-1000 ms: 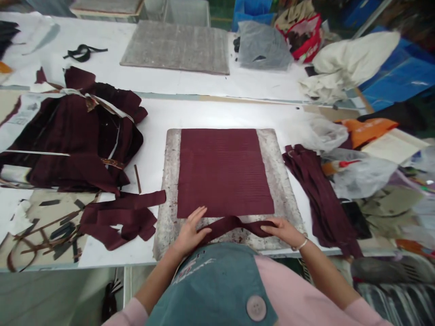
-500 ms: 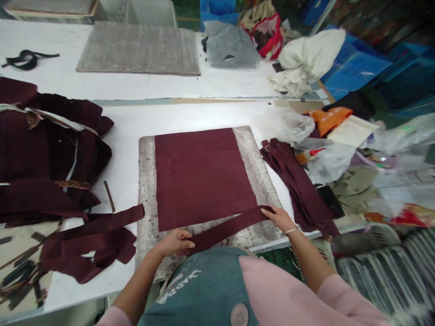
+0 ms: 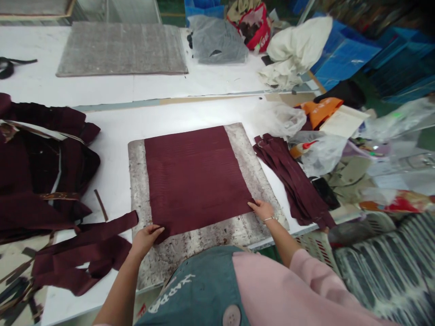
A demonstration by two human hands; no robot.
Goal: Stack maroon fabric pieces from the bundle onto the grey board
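Left hand [image 3: 144, 241] and right hand [image 3: 264, 210] pinch the maroon sheet [image 3: 195, 176] at its near corners, likely keeping that edge taut and straight. Sheet reaches the board's [image 3: 217, 232] far edge, short of its near edge; strip bundle [image 3: 292, 183] sits off the right edge, probably for easy reach.

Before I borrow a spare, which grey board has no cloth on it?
The far board, left of the grey bag; the near board bears maroon cloth.

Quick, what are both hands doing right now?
Left hand: closed, pinching maroon cloth at the near left corner.
Right hand: closed, pinching maroon cloth at the near right corner.
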